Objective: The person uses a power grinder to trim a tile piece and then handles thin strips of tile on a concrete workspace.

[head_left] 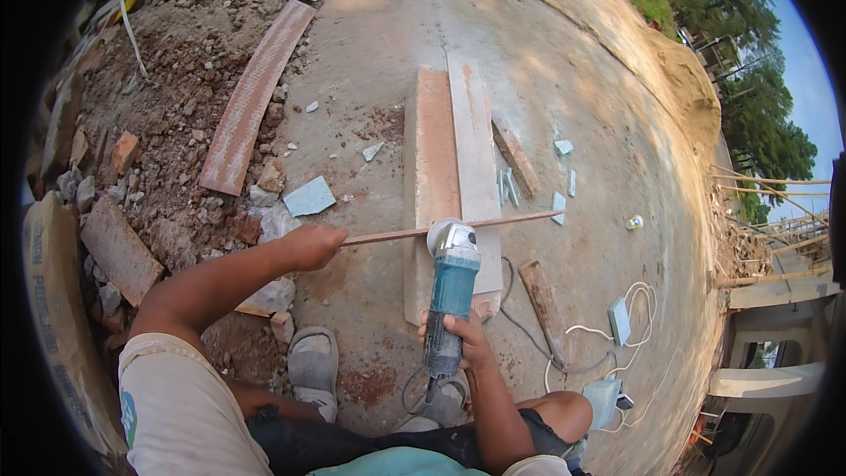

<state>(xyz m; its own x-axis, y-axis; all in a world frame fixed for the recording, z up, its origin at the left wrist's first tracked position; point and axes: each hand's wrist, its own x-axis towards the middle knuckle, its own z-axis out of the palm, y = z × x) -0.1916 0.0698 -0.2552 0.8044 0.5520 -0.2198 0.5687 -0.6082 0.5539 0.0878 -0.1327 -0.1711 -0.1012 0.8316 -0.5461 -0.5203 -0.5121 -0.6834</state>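
Observation:
My right hand (471, 342) is wrapped round the body of a teal and black angle grinder (453, 286), whose metal head points away from me. My left hand (317, 247) is closed on the near-left end of a long, thin reddish-brown strip (381, 237). The strip runs rightward past the grinder's head, crossing over a pale flat board or tile (476, 150). That pale piece lies lengthwise on a reddish block (434, 137). The grinder's head is at the strip, but whether its disc touches the strip I cannot tell.
Pale blue tile offcuts (309, 197) lie about on the concrete. Wooden pieces (544, 310) and a white cord (652, 300) are at the right. On the left are a rubble heap (194, 53), a long reddish plank-shaped tile (257, 97) and a filled sack (66, 326).

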